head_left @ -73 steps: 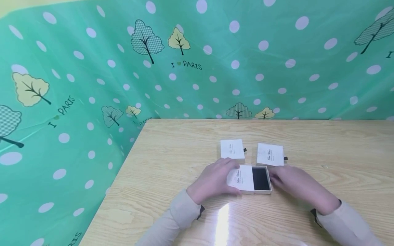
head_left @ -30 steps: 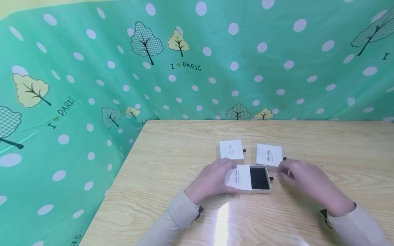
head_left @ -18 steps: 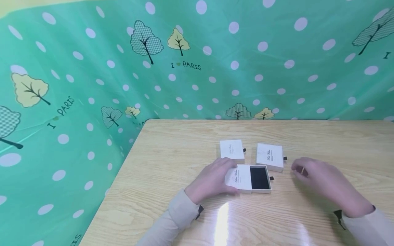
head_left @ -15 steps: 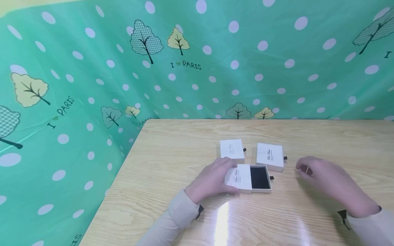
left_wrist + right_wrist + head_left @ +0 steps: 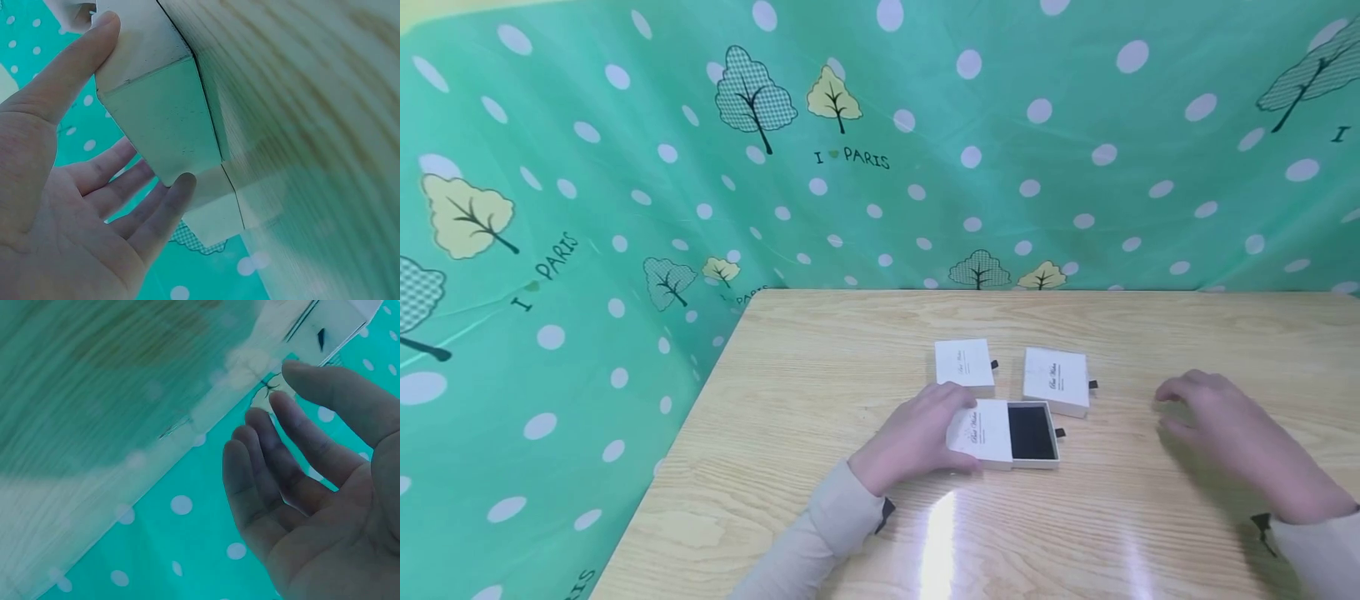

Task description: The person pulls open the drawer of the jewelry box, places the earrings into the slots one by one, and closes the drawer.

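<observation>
A small white drawer-style gift box (image 5: pixel 988 435) lies on the table with its tray partly slid out to the right, showing a black lining (image 5: pixel 1031 432) and a dark pull tab. My left hand (image 5: pixel 917 440) holds its sleeve from the left, thumb on the near side and fingers on the far side. In the left wrist view the thumb (image 5: pixel 81 59) presses one wall of the box. Farther right, above the table, is my right hand (image 5: pixel 1225 429), its fingers loosely bent; the right wrist view shows nothing in its palm (image 5: pixel 337 544).
Behind the held box lie two similar white boxes with black tabs, a left one (image 5: pixel 964 363) and a right one (image 5: pixel 1056 375); both are pushed closed. The wooden table (image 5: pixel 820 358) ends at a green dotted cloth (image 5: pixel 917 167) behind and to the left.
My right hand has let go of the tray's tab side and drawn away to the right, its fingers spreading apart. The left hand and the half-pulled box have stayed nearly in place.
</observation>
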The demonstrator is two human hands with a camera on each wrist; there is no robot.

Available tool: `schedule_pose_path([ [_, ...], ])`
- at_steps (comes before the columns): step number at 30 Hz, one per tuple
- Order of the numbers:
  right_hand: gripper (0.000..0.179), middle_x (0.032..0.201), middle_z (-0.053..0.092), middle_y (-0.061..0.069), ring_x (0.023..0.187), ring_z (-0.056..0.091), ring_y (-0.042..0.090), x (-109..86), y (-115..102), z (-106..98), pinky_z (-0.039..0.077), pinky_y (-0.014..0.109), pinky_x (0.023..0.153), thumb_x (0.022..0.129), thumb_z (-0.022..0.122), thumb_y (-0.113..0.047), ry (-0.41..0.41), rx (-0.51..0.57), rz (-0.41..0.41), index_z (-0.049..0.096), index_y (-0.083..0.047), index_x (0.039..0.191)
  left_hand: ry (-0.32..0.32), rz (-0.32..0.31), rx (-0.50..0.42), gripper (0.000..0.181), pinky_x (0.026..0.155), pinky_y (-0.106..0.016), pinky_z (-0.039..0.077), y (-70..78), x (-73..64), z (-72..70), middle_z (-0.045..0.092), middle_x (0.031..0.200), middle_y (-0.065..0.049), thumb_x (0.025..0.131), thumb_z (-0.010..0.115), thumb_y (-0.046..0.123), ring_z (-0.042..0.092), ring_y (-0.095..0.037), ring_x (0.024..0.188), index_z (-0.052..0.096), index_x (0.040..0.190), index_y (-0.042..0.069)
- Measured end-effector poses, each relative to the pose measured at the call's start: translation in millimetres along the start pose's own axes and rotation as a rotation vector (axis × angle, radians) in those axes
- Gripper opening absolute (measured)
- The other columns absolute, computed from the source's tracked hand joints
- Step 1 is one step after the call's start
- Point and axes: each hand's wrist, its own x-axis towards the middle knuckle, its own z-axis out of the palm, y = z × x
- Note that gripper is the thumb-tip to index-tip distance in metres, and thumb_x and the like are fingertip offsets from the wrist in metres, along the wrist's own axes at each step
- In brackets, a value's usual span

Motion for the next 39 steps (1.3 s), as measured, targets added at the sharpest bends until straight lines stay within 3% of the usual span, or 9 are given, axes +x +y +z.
schedule_pose_path([
  [12,0.043,0.106,0.059,0.036,0.097,0.056,0.055,-1.0,32.4,3.6,0.047,0.068,0.083,0.079,0.077,-0.009,-0.022,-0.024,0.049,0.06,0.015,0.11,0.017,0.029,0.011,0.081,0.101,-0.027,0.048,-0.9,-0.7,-1.8,0.058,0.131,0.003,0.07,0.085,0.052,0.054,-0.012,0.117,0.055,0.134,0.014],
  [17,0.042,0.108,0.057,0.038,0.1,0.053,0.057,-0.1,39.9,3.7,0.044,0.07,0.087,0.084,0.072,-0.01,-0.088,-0.014,0.109,0.057,0.018,0.112,0.009,0.008,0.003,0.08,0.101,-0.029,0.049,-1.2,0.0,-1.3,0.057,0.133,0.004,0.07,0.085,0.052,0.054,-0.012,0.119,0.055,0.134,0.016],
  [23,0.039,0.103,0.058,0.035,0.1,0.053,0.058,1.1,40.5,-0.6,0.044,0.07,0.087,0.087,0.069,-0.009,-0.169,-0.011,0.146,0.057,0.019,0.112,0.005,-0.008,-0.009,0.079,0.098,-0.028,0.05,-1.1,0.4,-0.4,0.058,0.13,0.004,0.07,0.086,0.052,0.054,-0.011,0.116,0.056,0.133,0.016],
  [39,0.017,0.09,0.067,0.023,0.088,0.063,0.044,13.0,37.7,-5.2,0.053,0.056,0.075,0.088,0.067,-0.003,-0.25,0.038,0.163,0.065,0.011,0.098,0.011,-0.004,-0.005,0.081,0.099,-0.029,0.049,-1.9,0.2,-0.4,0.058,0.131,0.004,0.07,0.085,0.054,0.054,-0.012,0.117,0.055,0.134,0.016],
])
